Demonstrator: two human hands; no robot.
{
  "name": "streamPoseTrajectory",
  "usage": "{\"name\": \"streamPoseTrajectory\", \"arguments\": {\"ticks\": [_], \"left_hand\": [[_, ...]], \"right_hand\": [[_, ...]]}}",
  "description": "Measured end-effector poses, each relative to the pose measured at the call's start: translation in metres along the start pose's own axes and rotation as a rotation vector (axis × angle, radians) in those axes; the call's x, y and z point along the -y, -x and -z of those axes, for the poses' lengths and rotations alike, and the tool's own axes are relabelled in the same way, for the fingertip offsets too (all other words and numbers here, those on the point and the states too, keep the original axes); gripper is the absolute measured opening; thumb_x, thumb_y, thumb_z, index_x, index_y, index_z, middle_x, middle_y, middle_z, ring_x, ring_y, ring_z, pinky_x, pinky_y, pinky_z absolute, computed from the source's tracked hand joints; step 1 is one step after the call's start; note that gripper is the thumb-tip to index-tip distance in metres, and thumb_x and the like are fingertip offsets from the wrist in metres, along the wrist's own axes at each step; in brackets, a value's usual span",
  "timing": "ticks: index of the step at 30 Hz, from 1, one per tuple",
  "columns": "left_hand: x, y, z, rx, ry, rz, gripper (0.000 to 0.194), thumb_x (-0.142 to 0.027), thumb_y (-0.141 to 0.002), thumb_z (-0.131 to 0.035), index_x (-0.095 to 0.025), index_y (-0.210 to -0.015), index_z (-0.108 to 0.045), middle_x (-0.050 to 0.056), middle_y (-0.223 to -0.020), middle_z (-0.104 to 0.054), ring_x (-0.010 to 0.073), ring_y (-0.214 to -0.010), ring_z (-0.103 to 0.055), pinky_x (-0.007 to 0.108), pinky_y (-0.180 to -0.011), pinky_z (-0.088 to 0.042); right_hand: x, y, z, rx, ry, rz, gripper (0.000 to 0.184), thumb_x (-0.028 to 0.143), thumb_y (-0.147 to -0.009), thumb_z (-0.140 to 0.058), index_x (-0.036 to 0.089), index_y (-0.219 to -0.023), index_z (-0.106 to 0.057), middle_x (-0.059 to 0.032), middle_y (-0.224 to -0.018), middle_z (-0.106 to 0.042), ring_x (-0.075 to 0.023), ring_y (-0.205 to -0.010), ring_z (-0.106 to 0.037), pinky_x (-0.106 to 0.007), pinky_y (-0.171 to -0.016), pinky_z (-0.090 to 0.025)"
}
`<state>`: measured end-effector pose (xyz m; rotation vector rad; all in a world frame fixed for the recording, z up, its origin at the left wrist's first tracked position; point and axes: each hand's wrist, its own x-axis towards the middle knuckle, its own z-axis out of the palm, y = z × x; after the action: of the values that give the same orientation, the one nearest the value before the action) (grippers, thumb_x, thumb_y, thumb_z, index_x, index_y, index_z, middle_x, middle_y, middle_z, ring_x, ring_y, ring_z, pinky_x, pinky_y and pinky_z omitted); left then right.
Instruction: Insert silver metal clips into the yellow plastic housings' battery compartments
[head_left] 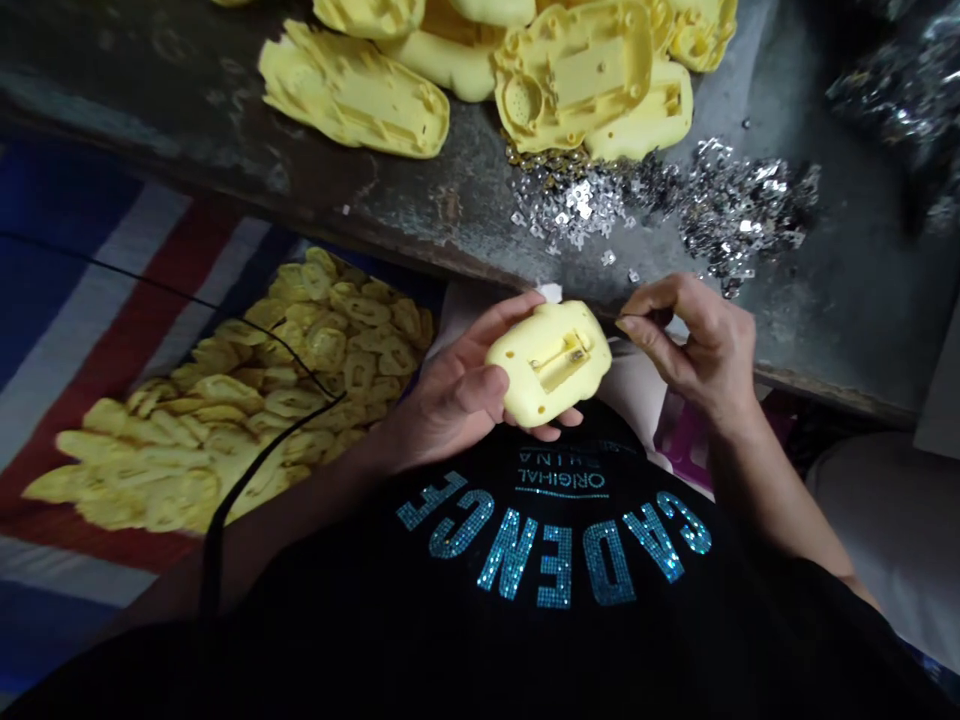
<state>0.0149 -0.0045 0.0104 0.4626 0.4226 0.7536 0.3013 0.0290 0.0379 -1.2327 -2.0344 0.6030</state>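
Observation:
In my left hand (465, 385) is a yellow plastic toy shell (559, 362), its outer side turned up. A rectangular battery slot opens in the middle of the shell, with a small metal piece (576, 355) at its right end. My right hand (686, 340) is just right of the shell, apart from it. Its thumb and forefinger are pinched together around something small and dark, too small to name. Beyond my hands, small silver metal contacts (750, 215) lie in loose heaps on the worktable (405, 215).
More yellow shells (577, 70) are piled at the worktable's back. Many yellow parts (300, 350) lie heaped on a striped cloth (172, 240) at lower left, crossed by a black cord (262, 455). Clear plastic bags (900, 90) sit at upper right.

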Motion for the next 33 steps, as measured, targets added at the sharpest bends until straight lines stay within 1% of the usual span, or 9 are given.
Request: {"name": "streamPoseTrajectory", "arguments": {"ticks": [4,7,11,16,20,23,26,30,33], "left_hand": [[0.000,-0.002,-0.008,-0.020,0.011,0.071,0.075,-0.073,-0.101,-0.081,-0.034,-0.163,-0.068,0.015,-0.161,-0.076,0.0311,-0.093,-0.092,0.036,-0.071,-0.078],[0.000,-0.003,-0.013,-0.033,-0.014,0.110,0.084,-0.081,-0.098,-0.078,-0.030,-0.163,-0.069,0.016,-0.153,-0.081,0.0351,-0.097,-0.092,0.041,-0.072,-0.079],[0.000,-0.003,-0.017,-0.007,0.015,0.087,0.075,-0.074,-0.102,-0.076,-0.028,-0.161,-0.071,0.017,-0.144,-0.084,0.0337,-0.094,-0.092,0.042,-0.072,-0.079],[-0.002,-0.003,-0.019,0.003,0.032,0.129,0.072,-0.070,-0.101,-0.079,-0.024,-0.156,-0.073,0.017,-0.144,-0.084,0.0331,-0.095,-0.091,0.038,-0.072,-0.078],[0.000,-0.004,-0.018,0.023,0.055,0.099,0.074,-0.071,-0.101,-0.078,-0.023,-0.158,-0.072,0.017,-0.145,-0.083,0.0341,-0.096,-0.092,0.043,-0.075,-0.080],[0.002,-0.004,-0.017,0.021,0.053,0.112,0.075,-0.069,-0.102,-0.077,-0.022,-0.159,-0.069,0.019,-0.146,-0.083,0.0344,-0.096,-0.092,0.040,-0.072,-0.079],[0.002,-0.003,-0.017,0.032,0.054,0.109,0.076,-0.068,-0.103,-0.078,-0.019,-0.160,-0.066,0.020,-0.145,-0.083,0.0349,-0.098,-0.092,0.036,-0.069,-0.077],[0.001,-0.002,-0.016,0.055,0.067,0.121,0.075,-0.066,-0.104,-0.077,-0.019,-0.161,-0.063,0.022,-0.146,-0.082,0.0337,-0.097,-0.092,0.042,-0.076,-0.080],[0.001,-0.002,-0.017,0.036,0.041,0.141,0.079,-0.070,-0.103,-0.078,-0.021,-0.163,-0.064,0.021,-0.145,-0.083,0.0352,-0.100,-0.092,0.045,-0.076,-0.080]], "right_hand": [[0.018,-0.006,0.011,0.083,-0.062,0.137,0.009,0.023,-0.112,-0.074,0.031,-0.112,-0.077,-0.0005,-0.100,-0.084,-0.0209,-0.089,-0.082,-0.037,-0.079,-0.068],[0.020,-0.010,0.020,0.172,-0.075,0.251,0.016,0.025,-0.112,-0.072,0.034,-0.121,-0.080,-0.0016,-0.111,-0.086,-0.0242,-0.097,-0.085,-0.042,-0.085,-0.072],[0.018,-0.013,0.027,0.246,-0.057,0.329,0.019,0.026,-0.111,-0.072,0.037,-0.123,-0.081,-0.0012,-0.117,-0.088,-0.0243,-0.096,-0.084,-0.045,-0.085,-0.073],[0.018,-0.012,0.030,0.233,0.003,0.411,0.018,0.028,-0.111,-0.071,0.037,-0.124,-0.081,-0.0010,-0.120,-0.088,-0.0235,-0.095,-0.081,-0.044,-0.087,-0.070],[0.020,-0.013,0.033,0.250,-0.076,0.389,0.019,0.030,-0.111,-0.071,0.039,-0.121,-0.085,-0.0005,-0.118,-0.088,-0.0245,-0.096,-0.081,-0.045,-0.089,-0.070],[0.020,-0.015,0.034,0.280,-0.088,0.355,0.022,0.037,-0.116,-0.065,0.044,-0.118,-0.086,0.0030,-0.115,-0.087,-0.0242,-0.097,-0.080,-0.046,-0.089,-0.070],[0.018,-0.018,0.035,0.276,-0.038,0.465,0.024,0.039,-0.119,-0.062,0.041,-0.123,-0.085,0.0029,-0.114,-0.086,-0.0222,-0.094,-0.077,-0.043,-0.085,-0.070],[0.017,-0.027,0.041,0.316,0.036,0.547,0.032,0.039,-0.126,-0.051,0.034,-0.129,-0.082,0.0039,-0.118,-0.084,-0.0178,-0.098,-0.079,-0.038,-0.087,-0.069],[0.019,-0.035,0.045,0.365,0.044,0.622,0.031,0.039,-0.127,-0.051,0.031,-0.130,-0.081,0.0040,-0.118,-0.084,-0.0173,-0.100,-0.079,-0.036,-0.085,-0.069]]}}
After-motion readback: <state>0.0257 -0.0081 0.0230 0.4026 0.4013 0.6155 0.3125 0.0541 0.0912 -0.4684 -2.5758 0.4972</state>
